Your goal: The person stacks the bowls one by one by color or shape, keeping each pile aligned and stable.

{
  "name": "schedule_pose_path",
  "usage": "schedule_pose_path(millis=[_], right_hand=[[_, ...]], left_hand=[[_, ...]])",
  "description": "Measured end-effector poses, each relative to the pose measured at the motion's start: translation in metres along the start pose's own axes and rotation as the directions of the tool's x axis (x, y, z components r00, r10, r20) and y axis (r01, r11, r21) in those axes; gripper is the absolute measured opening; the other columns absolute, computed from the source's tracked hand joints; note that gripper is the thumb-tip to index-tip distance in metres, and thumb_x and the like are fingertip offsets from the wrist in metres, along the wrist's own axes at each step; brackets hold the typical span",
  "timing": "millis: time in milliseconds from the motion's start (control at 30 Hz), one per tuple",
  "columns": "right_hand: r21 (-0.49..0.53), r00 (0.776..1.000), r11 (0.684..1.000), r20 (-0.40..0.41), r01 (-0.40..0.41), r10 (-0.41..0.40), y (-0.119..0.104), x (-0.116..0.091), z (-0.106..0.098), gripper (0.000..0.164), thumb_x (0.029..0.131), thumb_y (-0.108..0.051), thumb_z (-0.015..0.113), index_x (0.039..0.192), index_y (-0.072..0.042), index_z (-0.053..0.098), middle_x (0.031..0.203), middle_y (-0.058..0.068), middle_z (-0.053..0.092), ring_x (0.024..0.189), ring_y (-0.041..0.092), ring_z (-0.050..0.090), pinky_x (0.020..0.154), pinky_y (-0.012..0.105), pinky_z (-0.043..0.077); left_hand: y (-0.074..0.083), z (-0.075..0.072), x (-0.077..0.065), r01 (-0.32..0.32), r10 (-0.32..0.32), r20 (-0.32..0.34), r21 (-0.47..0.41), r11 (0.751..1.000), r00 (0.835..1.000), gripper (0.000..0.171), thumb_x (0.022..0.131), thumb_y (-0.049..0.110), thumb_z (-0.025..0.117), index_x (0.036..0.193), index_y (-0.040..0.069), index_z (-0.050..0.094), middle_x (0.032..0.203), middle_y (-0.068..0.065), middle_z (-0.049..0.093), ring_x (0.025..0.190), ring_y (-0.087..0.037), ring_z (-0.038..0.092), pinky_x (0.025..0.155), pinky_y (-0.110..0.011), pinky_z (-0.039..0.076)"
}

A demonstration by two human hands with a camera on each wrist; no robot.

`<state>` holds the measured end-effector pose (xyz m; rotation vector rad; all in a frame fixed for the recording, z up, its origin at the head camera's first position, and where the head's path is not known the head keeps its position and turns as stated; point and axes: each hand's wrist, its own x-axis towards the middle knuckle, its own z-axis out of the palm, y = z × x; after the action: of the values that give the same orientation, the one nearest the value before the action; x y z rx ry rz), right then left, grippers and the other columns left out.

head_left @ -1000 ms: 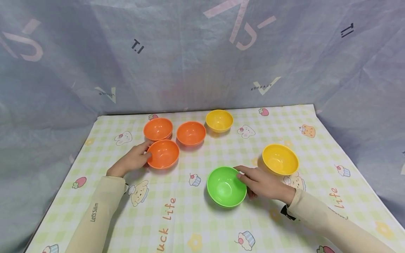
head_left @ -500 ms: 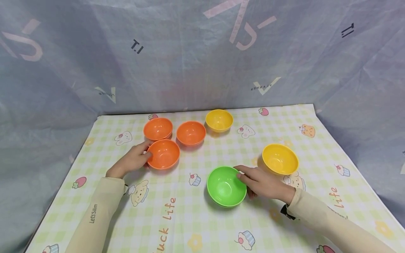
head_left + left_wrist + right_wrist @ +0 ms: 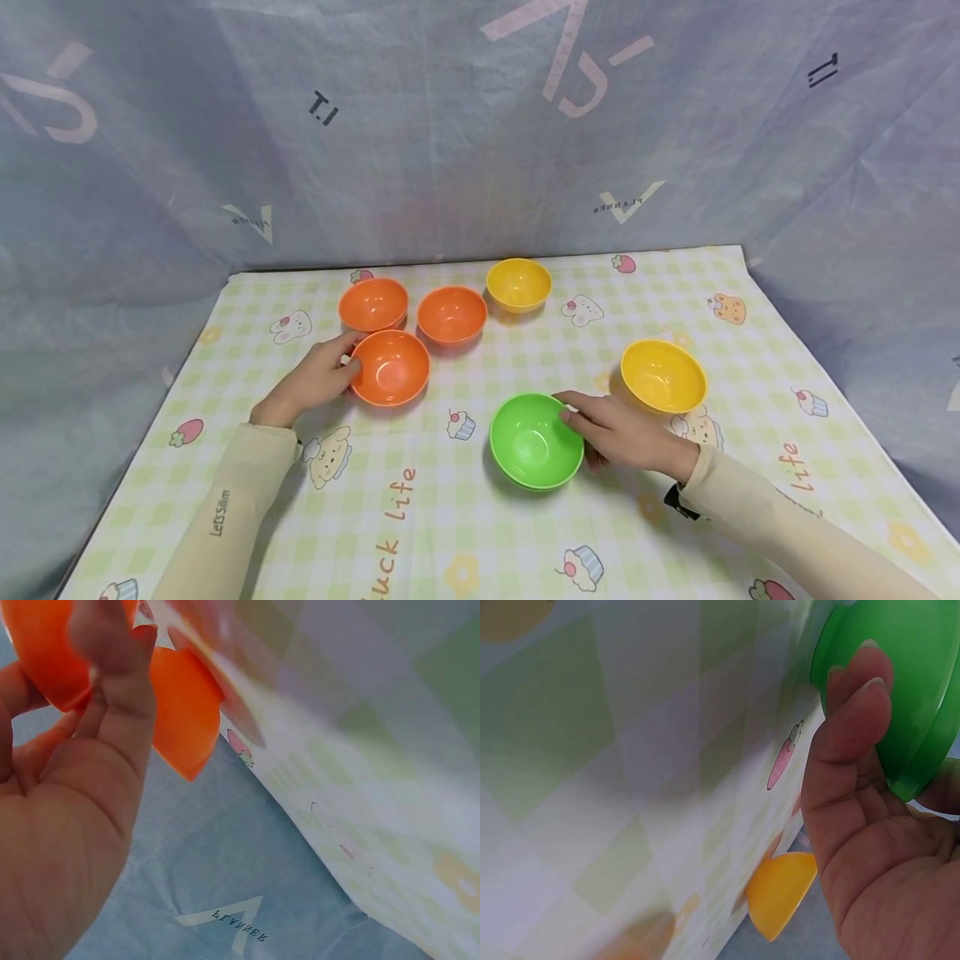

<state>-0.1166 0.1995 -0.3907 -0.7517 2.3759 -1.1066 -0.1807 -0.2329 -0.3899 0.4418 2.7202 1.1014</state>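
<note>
My left hand [image 3: 315, 383] grips the left rim of the nearest orange bowl [image 3: 392, 371], thumb over the edge and fingers beneath. The left wrist view shows this orange bowl [image 3: 45, 652] between thumb and fingers, with another orange bowl [image 3: 184, 712] beyond. At front centre, my right hand [image 3: 626, 433] pinches the right rim of a green bowl [image 3: 536, 442]; a second green edge shows just below its rim. In the right wrist view, fingers curl under the green bowl [image 3: 922, 682], partly hiding its side. All the bowls stand with their mouths up.
Two more orange bowls, one at the back left [image 3: 373, 306] and one beside it [image 3: 452, 317], stand behind the held one. One yellow bowl [image 3: 519, 286] is at the back centre, another yellow bowl [image 3: 663, 377] behind my right hand. A grey-blue curtain [image 3: 435, 150] backs the checked tablecloth [image 3: 300, 533].
The orange bowl in my left hand has shifted slightly to the right and toward me, away from the back left orange bowl. My right hand and the green bowl stay put.
</note>
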Motion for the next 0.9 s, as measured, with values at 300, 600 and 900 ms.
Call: schedule_pose_path(millis=[300,600,900], right_hand=[[0.003,1.0,1.0,0.003,-0.005,0.005,0.001,0.0,0.0,0.029,0.105,-0.03,0.039,0.132,-0.024,0.049,0.059,0.003,0.061,0.048,0.017,0.056,0.046,0.028,0.05],[0.007,1.0,1.0,0.007,-0.013,0.013,0.001,0.001,0.0,0.03,0.105,-0.03,0.038,0.133,-0.025,0.048,0.06,0.005,0.061,0.049,0.02,0.057,0.046,0.028,0.05],[0.008,1.0,1.0,0.004,-0.016,0.016,0.001,0.0,0.0,0.029,0.105,-0.03,0.038,0.133,-0.025,0.048,0.06,0.005,0.062,0.049,0.019,0.057,0.046,0.028,0.05]], left_hand=[[0.008,0.0,-0.001,-0.021,0.022,-0.004,0.073,0.997,1.0,0.038,0.096,0.005,0.049,0.134,0.011,0.048,0.119,-0.009,0.058,0.087,-0.025,0.056,0.066,-0.034,0.054],[0.011,0.002,0.0,-0.107,0.112,-0.03,0.125,0.986,0.993,0.037,0.094,0.003,0.05,0.131,0.008,0.051,0.116,-0.009,0.06,0.081,-0.022,0.055,0.068,-0.036,0.052],[0.021,0.004,0.0,-0.141,0.148,-0.039,0.139,0.98,0.988,0.038,0.094,0.004,0.05,0.131,0.01,0.051,0.111,-0.006,0.06,0.071,-0.018,0.054,0.059,-0.031,0.051]])
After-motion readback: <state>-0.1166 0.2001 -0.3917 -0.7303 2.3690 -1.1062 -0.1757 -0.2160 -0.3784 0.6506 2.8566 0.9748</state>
